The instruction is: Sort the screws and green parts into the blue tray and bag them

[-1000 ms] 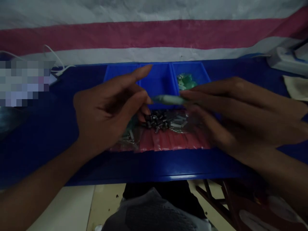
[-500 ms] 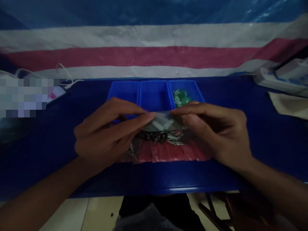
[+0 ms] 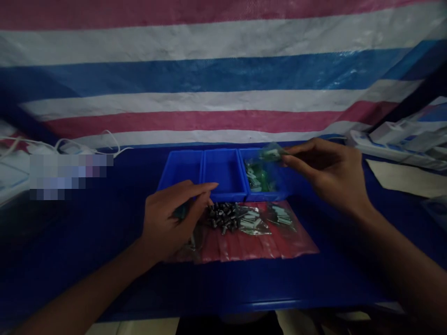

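My right hand is closed in a pinch on a small clear plastic bag with pale pieces inside, held above the right-hand blue bin. Inside that bin lie green and clear bags of pale pieces. My left hand hovers at the left of a pile of dark screws, fingers stretched forward and nothing visible in them. A red plastic sheet lies under the screws. Two clear bags of pale pieces, a middle one and a right one, rest on it.
Two more blue bins, a left one and a middle one, stand beside the right bin on the dark blue table. White cables are at the left. A beige sheet and white boxes lie at the right.
Both hands held the bag together before. My left hand has let go and moved lower; my right hand has carried the bag right, over the right bin. The camera view has tilted upward.
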Demonstrator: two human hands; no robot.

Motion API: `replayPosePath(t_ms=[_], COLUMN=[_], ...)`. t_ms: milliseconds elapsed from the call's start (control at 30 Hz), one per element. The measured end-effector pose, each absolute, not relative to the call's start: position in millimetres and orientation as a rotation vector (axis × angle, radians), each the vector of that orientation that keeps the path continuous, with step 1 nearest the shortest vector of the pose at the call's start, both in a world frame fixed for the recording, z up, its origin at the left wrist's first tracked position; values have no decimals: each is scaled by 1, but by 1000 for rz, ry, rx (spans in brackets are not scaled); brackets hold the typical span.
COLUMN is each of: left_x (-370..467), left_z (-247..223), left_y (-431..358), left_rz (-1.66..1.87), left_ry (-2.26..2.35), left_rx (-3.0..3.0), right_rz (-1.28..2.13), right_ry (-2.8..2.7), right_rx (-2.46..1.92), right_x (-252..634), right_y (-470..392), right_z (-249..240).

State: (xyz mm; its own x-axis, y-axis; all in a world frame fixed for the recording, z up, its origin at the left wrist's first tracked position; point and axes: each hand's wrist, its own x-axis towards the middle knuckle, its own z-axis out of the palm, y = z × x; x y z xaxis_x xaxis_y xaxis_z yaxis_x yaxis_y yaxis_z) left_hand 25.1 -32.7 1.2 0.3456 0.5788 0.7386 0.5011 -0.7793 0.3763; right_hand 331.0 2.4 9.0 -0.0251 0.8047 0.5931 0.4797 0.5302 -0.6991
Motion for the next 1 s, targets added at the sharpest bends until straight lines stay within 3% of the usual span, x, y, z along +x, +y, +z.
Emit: replayPosePath(t_ms=[233, 433, 1000], left_x=[25, 24, 19], left_z=[2, 4, 5], left_y=[-33, -33, -33], left_rz=[1466, 1462, 1453], left_ry=[957, 895, 991], left_rx=[2557, 2644, 2727], right_rz=[-82, -366, -226], right_ry=[-2381, -2444, -2470], right_rx=[-1190, -1128, -1018], right_x=[350, 340, 333], right_y=[9, 6, 7], right_z=[5, -4, -15])
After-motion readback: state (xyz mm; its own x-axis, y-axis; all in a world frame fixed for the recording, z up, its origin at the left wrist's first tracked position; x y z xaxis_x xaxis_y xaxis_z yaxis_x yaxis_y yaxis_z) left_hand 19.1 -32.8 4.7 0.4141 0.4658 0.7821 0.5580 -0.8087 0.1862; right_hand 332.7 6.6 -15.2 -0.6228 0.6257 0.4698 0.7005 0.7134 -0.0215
